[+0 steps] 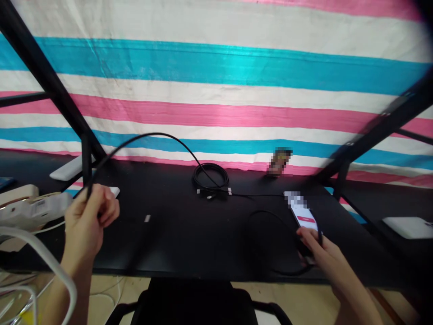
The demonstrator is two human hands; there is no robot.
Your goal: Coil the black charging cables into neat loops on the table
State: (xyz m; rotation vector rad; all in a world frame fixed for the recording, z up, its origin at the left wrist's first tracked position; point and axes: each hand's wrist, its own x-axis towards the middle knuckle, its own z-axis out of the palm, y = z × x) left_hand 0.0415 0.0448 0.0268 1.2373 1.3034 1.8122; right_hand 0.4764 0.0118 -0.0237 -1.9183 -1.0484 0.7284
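A long black cable (pixel 158 134) arches over the desk between my left hand and a coil. My left hand (pixel 93 207) is raised at the left, its fingers closed round the cable. The coiled part (pixel 210 177) lies at the back middle, with several pale plug ends beside it. My right hand (pixel 314 243) is closed on a loop of black cable (pixel 320 225) at the near end of a phone (pixel 304 215) with a lit, partly blurred screen. Whether its fingers also grip the phone cannot be told. A thin cable runs from the coil to the phone's far end.
A small pale piece (pixel 147 218) lies on the black desk (pixel 189 243). White power strips (pixel 47 207) and thick white cords crowd the left. Black frame legs (pixel 57 95) slant at both sides before a striped sheet (pixel 216 67). A black chair (pixel 196 302) stands at the front edge.
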